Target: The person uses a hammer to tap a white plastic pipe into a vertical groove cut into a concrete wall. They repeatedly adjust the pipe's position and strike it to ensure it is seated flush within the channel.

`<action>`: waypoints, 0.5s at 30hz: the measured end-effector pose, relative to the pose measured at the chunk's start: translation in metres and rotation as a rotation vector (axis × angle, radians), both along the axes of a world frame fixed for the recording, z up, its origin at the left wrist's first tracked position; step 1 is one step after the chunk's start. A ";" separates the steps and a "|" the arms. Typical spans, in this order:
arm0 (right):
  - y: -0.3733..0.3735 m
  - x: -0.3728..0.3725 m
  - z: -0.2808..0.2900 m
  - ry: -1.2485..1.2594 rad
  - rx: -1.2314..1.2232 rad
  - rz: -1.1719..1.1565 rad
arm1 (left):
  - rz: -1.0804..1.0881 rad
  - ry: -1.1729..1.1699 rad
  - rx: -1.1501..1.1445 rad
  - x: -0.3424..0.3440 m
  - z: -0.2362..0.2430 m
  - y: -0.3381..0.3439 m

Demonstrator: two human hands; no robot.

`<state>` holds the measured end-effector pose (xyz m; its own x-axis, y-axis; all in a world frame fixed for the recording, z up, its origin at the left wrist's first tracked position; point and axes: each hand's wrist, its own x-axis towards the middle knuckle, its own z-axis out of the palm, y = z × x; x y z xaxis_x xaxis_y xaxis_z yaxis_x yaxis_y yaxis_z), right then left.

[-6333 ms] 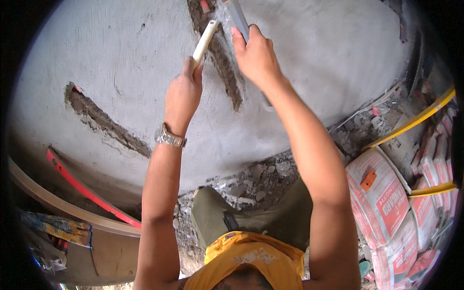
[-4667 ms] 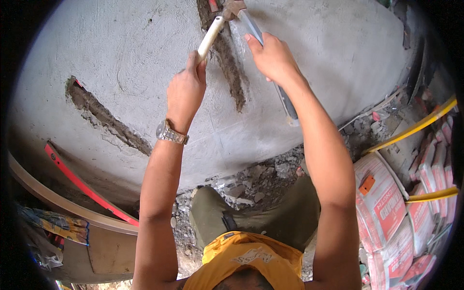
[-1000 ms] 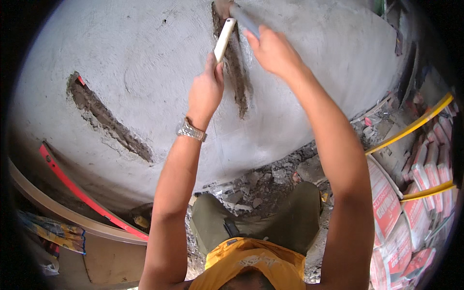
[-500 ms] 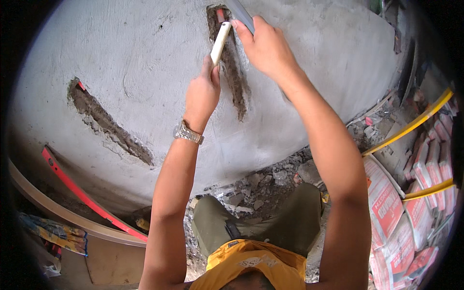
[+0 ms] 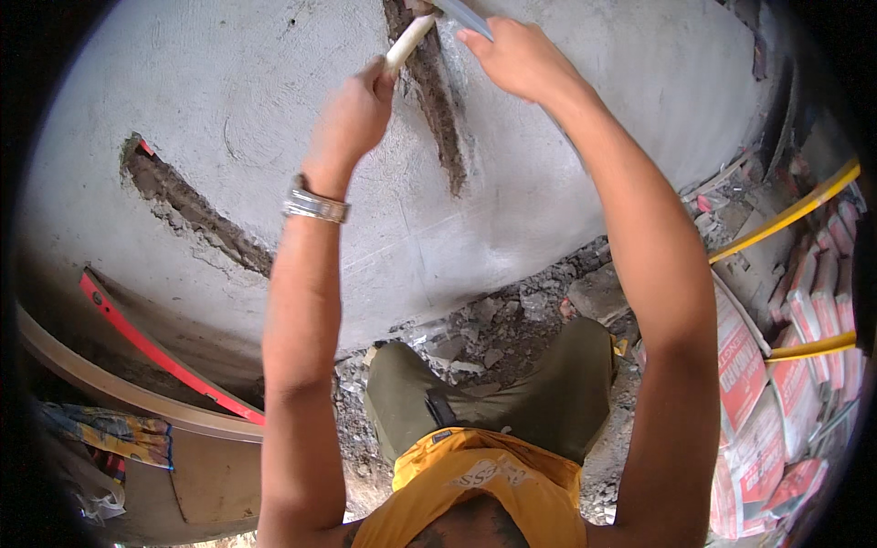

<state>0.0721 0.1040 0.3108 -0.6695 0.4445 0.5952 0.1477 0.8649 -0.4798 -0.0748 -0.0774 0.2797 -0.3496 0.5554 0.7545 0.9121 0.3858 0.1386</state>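
My left hand (image 5: 354, 114), with a metal watch on its wrist, is closed round a white handle (image 5: 408, 42). The handle slants up toward the top of a rough groove (image 5: 437, 114) cut in the grey plastered wall (image 5: 512, 196). What the handle belongs to is hidden in my fist. My right hand (image 5: 523, 57) grips a long grey strip or conduit (image 5: 464, 16) to the right of the groove. Its upper end leaves the picture, and a thin edge shows below my forearm. The tip of the handle is close to the grey strip; whether they touch I cannot tell.
A second groove (image 5: 196, 203) runs down the wall at left, with a red piece at its top. Below it lies a red spirit level (image 5: 155, 342). Rubble (image 5: 493, 329) lines the wall's foot. At right are red-and-white bags (image 5: 754, 384) and curved yellow bars (image 5: 786, 219).
Both hands have moved up in the picture, the left hand also leftward and the right hand slightly rightward. The grooves sit a little higher in view. Both grips are kept.
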 end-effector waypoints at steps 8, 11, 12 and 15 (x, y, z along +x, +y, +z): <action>-0.013 0.052 -0.040 0.041 -0.318 -0.011 | 0.119 0.103 0.056 0.011 -0.003 -0.012; -0.017 0.055 -0.039 0.064 -0.299 0.012 | 0.188 0.063 0.029 0.014 -0.014 -0.014; -0.019 0.057 -0.038 0.104 -0.271 0.021 | 0.177 0.058 0.045 0.014 -0.015 -0.014; -0.031 0.060 -0.031 0.237 -0.221 0.061 | 0.180 0.050 0.056 0.014 -0.017 -0.018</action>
<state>0.1323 0.0729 0.2793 -0.5532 0.5437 0.6312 -0.0397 0.7396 -0.6718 -0.0605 -0.0958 0.2623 -0.4011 0.4441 0.8012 0.8354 0.5362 0.1210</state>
